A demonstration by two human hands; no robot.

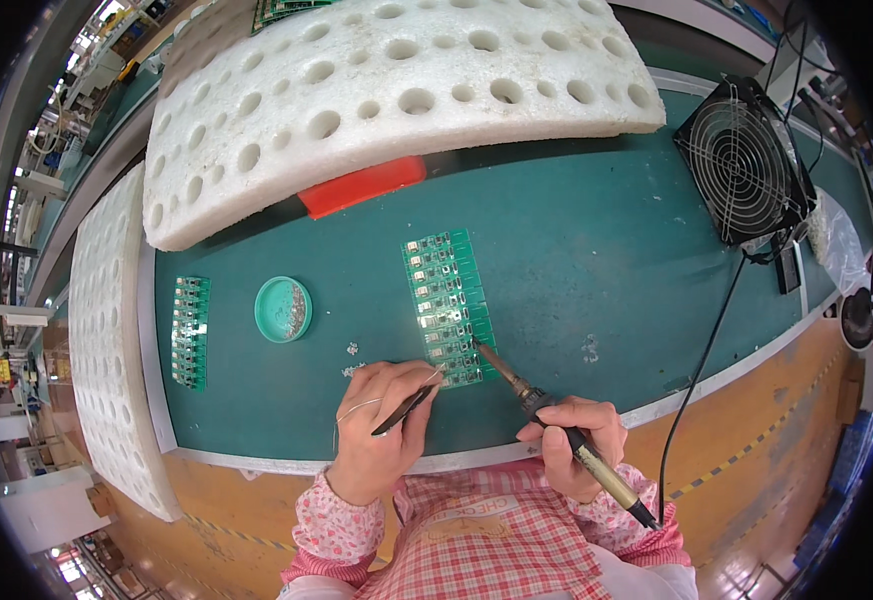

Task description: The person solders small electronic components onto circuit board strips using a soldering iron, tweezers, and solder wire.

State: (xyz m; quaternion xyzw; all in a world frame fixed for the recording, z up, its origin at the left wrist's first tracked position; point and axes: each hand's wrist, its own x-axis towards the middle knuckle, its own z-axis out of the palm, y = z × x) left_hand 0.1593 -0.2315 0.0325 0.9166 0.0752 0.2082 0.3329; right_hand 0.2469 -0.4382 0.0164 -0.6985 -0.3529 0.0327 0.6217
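Note:
A green circuit board panel (448, 308), made up of several small boards in a row, lies flat in the middle of the bench. My right hand (581, 440) grips a soldering iron (596, 468) by its handle, and the iron's tip reaches the panel's right side near its lower end. At the panel's lower left corner is my left hand (381, 420), closed around dark tweezers (404, 410) whose tips are mostly hidden by the fingers. A thin pale wire curves over the back of that hand. Whether the iron's tip touches a joint is too small to tell.
A round green dish (274, 310) with small metal parts sits left of the panel. Farther left lies a second circuit board panel (190, 333). White foam blocks with holes (396, 85) and a red tray (366, 187) lie behind. A black fan (743, 160) stands back right, its cable trailing down.

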